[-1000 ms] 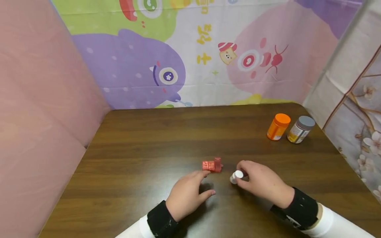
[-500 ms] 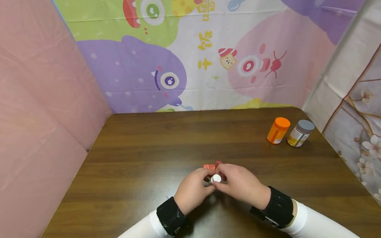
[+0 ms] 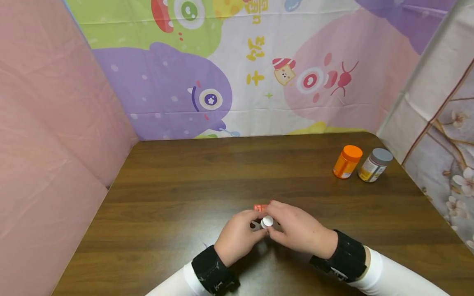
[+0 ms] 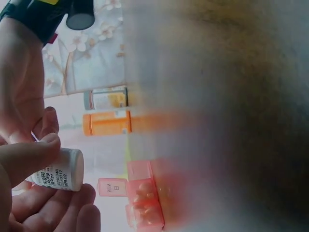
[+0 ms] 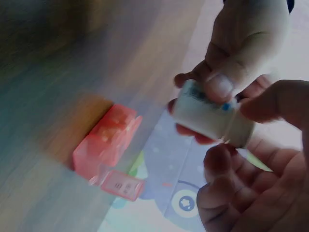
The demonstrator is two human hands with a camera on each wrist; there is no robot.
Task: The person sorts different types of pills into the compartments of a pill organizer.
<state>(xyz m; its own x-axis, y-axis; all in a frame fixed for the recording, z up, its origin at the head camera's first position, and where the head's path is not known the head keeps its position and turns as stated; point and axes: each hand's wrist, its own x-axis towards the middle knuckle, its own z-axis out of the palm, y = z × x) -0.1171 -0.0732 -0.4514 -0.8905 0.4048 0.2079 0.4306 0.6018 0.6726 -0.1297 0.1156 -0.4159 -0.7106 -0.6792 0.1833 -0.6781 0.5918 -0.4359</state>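
Both hands meet over the table around a small white pill bottle point(image 5: 200, 116) with a printed label. My left hand point(image 3: 236, 237) holds the bottle's body between thumb and fingers. My right hand point(image 3: 301, 227) has its thumb and fingertips on the white cap point(image 3: 267, 222), pinching it. The bottle is held above the tabletop, tilted. Just behind the hands lies a translucent red pill organizer point(image 5: 108, 140), partly covered by the right fingers in the head view. One lid point(image 4: 113, 187) of it is raised, and pills show inside the compartments.
At the back right of the wooden table point(image 3: 177, 176) stand an orange bottle point(image 3: 347, 162) and a grey-lidded bottle point(image 3: 375, 165), side by side. Fabric hangings border the table at the back, left and right.
My right hand has brought the white bottle leftward to my left hand, which has taken hold of its body. Over the last half second the hands have stayed nearly in place.
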